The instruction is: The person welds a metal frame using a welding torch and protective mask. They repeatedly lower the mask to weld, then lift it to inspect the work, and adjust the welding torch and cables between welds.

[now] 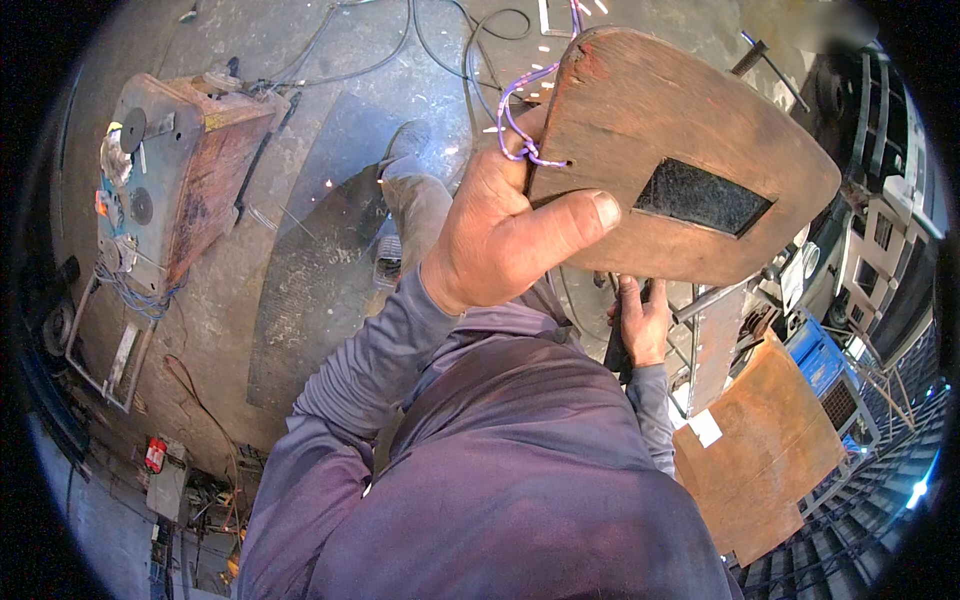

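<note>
My left hand point(510, 225) is closed on the left edge of a wooden welding shield point(600, 150), thumb lying across its near face. The shield is a brown board with rounded corners and a dark rectangular viewing glass point(703, 196). A purple-and-white cord point(530, 150) is knotted through a hole near its left edge. Below the shield, my right hand point(643, 322) is curled round a dark handle point(618, 352), mostly hidden; its kind cannot be made out. The shield covers whatever lies beyond that hand. Sparks and a bluish glow show on the floor to the left.
A rusty-sided machine box point(210, 190) with dials stands at left. Cables point(400, 45) loop over the floor at the far side. At right lie a rusty metal sheet point(770, 440), a blue crate point(820, 350) and metal frames. A red-marked grey box point(167, 480) sits lower left.
</note>
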Action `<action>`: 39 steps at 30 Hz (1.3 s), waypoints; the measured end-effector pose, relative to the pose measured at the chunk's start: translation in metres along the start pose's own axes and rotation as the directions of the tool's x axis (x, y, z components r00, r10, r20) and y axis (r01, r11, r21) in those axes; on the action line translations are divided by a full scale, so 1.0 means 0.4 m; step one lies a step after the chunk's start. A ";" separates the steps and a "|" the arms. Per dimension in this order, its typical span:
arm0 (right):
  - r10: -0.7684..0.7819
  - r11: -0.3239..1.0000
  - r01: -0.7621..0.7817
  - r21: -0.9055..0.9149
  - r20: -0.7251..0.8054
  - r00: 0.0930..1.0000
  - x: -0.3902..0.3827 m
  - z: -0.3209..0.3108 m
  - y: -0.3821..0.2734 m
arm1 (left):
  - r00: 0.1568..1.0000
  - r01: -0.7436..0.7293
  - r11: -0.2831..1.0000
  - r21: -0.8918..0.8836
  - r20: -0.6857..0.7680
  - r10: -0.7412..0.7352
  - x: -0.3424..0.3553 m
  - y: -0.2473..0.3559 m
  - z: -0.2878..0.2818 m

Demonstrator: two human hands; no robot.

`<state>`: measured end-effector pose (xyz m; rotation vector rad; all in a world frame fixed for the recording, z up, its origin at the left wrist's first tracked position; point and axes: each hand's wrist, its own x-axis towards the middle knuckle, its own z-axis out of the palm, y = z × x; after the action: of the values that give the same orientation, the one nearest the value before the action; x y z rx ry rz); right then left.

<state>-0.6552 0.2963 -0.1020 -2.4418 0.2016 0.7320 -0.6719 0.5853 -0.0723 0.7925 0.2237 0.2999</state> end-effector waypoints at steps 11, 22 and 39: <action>0.000 0.997 0.001 0.082 -0.004 1.000 0.000 0.004 0.003 | 0.999 0.010 1.000 -0.022 -0.033 -0.011 -0.005 0.006 -0.003; 0.057 0.956 -0.085 0.280 0.109 0.992 0.004 -0.014 0.015 | 0.994 0.043 0.999 0.004 -0.101 -0.043 -0.014 0.020 0.000; -0.227 0.878 0.210 0.430 -0.014 0.974 -0.122 -0.089 0.153 | 0.897 -0.223 0.957 0.188 -0.344 0.277 0.049 0.126 0.009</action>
<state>-0.6980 0.2246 -0.0808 -1.9872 0.0601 0.5613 -0.6614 0.6231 -0.0349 0.9063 0.5027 0.6862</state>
